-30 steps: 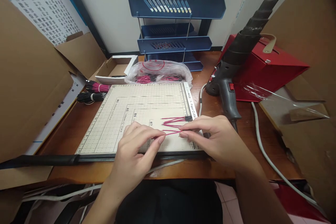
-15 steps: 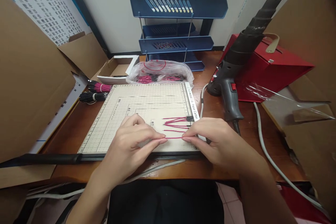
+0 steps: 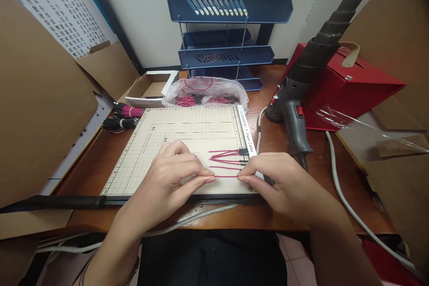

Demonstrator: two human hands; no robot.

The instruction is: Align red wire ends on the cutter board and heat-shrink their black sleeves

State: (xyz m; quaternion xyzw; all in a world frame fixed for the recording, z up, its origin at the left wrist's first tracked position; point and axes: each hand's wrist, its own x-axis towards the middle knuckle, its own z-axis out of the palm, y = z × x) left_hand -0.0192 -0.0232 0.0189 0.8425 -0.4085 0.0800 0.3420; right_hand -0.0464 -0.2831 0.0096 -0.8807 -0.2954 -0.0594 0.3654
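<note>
Pinching: a left hand [image 3: 172,176] and a right hand [image 3: 279,181] hold one pink wire [image 3: 226,176] straight between them.
Left grip: thumb and forefinger pressed together, no gap, on the wire's left part; the tip there is hidden.
Right grip: likewise closed down, thumb against forefinger, on the wire's right part; the end is hidden by the fingers.
Wire: runs level across the near right part of a cutter [image 3: 130,181]; whether it touches the board cannot be told.
Loose wires: several pink wires [image 3: 226,156] with black ends lie on the board just beyond the held one, the ends beside the white strip marked "Paper Cutter".
Handle: a black handle [image 3: 73,202] juts left from the cutter's near edge.
Bundles: one pink and black [image 3: 130,111], one black [image 3: 119,124], each tied with a white band, lie on the counter [image 3: 85,165] left of the board.
Bag: a clear bag [image 3: 208,86] of pink and black wires sits behind the cutter, a blue rack [image 3: 228,6] beyond it.
Heat gun: a dark heat gun [image 3: 295,120] stands nozzle-up at right, near a red box [image 3: 368,82].
</note>
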